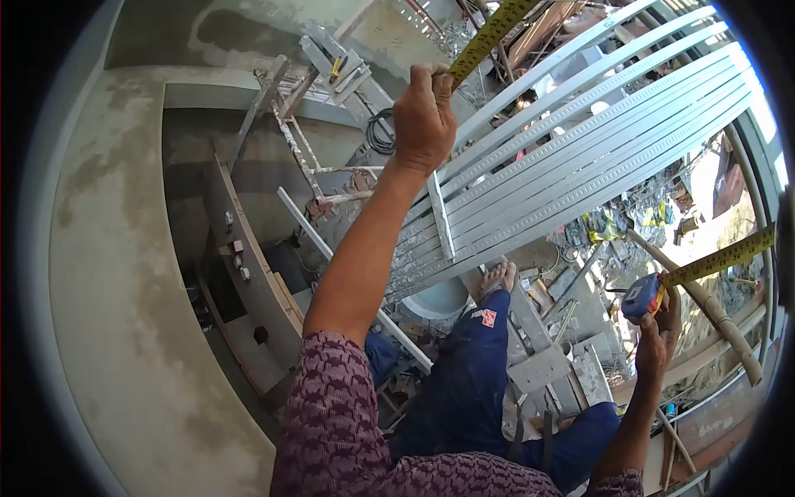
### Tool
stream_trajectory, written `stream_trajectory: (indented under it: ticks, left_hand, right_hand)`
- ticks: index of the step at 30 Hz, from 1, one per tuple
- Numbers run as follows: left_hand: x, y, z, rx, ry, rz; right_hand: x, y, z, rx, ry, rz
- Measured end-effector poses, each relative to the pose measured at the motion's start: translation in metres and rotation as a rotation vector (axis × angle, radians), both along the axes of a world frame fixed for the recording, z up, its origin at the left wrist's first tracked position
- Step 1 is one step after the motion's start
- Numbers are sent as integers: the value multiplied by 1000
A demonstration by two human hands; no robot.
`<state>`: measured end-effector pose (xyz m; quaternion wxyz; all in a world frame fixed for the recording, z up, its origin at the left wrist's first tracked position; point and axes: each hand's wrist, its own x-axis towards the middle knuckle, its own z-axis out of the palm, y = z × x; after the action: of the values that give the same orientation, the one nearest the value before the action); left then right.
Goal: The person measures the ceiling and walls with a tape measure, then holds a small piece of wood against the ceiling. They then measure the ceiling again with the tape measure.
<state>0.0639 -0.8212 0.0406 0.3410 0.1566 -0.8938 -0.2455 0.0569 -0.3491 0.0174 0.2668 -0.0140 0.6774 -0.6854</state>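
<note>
My left hand (424, 120) is raised at upper centre, its fingers closed on a yellow tape measure blade (493, 37) that runs out of the top of the view. Low on the right, my right hand (660, 335) grips the blue tape measure case (642, 296). From the case, a stretch of yellow blade (720, 257) extends to the right edge. The blade's course between those two stretches lies outside the view. Beyond my hands, long light-grey metal strips (563, 166) lie side by side, with a short strip (440, 217) across them.
A bare foot (498, 277) rests near a round pale basin (437, 300). Planks (538, 369) and rubble surround my legs. Left are a plastered wall (91, 248) and a recess with a long board (257, 257). A paint-splashed frame (302, 157) stands behind. A wooden pole (704, 306) slants at right.
</note>
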Motion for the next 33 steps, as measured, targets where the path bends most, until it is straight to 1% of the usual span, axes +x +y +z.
stream_trajectory:
  ticks: [2, 3, 5, 7, 9, 10, 11, 12, 16, 17, 19, 21, 23, 24, 25, 26, 29, 30, 31, 33]
  left_hand:
    - [-18, -20, -7, -109, 0, -89]
    - [-23, -28, -10, -81, 7, -91]
    - [-34, -46, -11, -197, 18, -175]
    - [-41, -66, -14, -244, 97, -142]
    - [-42, -86, -15, -240, 140, -70]
    - [-39, -86, -8, -194, 136, -27]
    - [-36, -85, 0, -153, 137, 10]
    - [-33, -76, 21, -168, 101, 41]
    - [-26, -75, 20, -302, 107, -34]
    - [-26, -77, 13, -309, 115, -36]
    - [-26, -94, -6, -478, 208, -74]
    - [-13, -107, -21, -464, 200, -48]
    - [1, -121, -23, -460, 209, -24]
    - [11, -129, -22, -469, 157, 49]
    - [22, -133, -20, -473, 99, 125]
    - [32, -136, -17, -431, 112, 124]
    - [55, -137, 0, -441, 103, 174]
    - [57, -133, 8, -509, 131, 167]
    - [60, -122, 19, -509, 134, 162]
    - [63, -92, 41, -439, 99, 111]
  right_hand:
    - [-1, -51, 5, -10, 24, 26]
    - [-1, -72, 5, -25, 18, 43]
    - [-3, -113, 5, -57, -64, 85]
    - [-9, -146, 0, -126, -122, 112]
    - [-12, -168, -9, -159, -129, 131]
    - [-14, -177, -16, -182, -127, 148]
    - [-13, -183, -23, -209, -121, 161]
    - [-10, -188, -33, -217, -113, 144]
    - [-5, -213, -66, -327, -99, 176]
    - [-3, -219, -71, -359, -100, 180]
    - [-2, -229, -81, -401, -85, 197]
    - [5, -229, -87, -427, -83, 212]
    - [7, -223, -95, -441, -80, 246]
    - [8, -218, -100, -414, -61, 273]
    - [10, -212, -100, -384, -47, 300]
    - [15, -207, -97, -407, -107, 264]
    - [20, -189, -103, -412, -94, 281]
    - [21, -184, -102, -417, -115, 286]
    - [22, -180, -101, -418, -112, 281]
    - [22, -173, -99, -415, -109, 325]
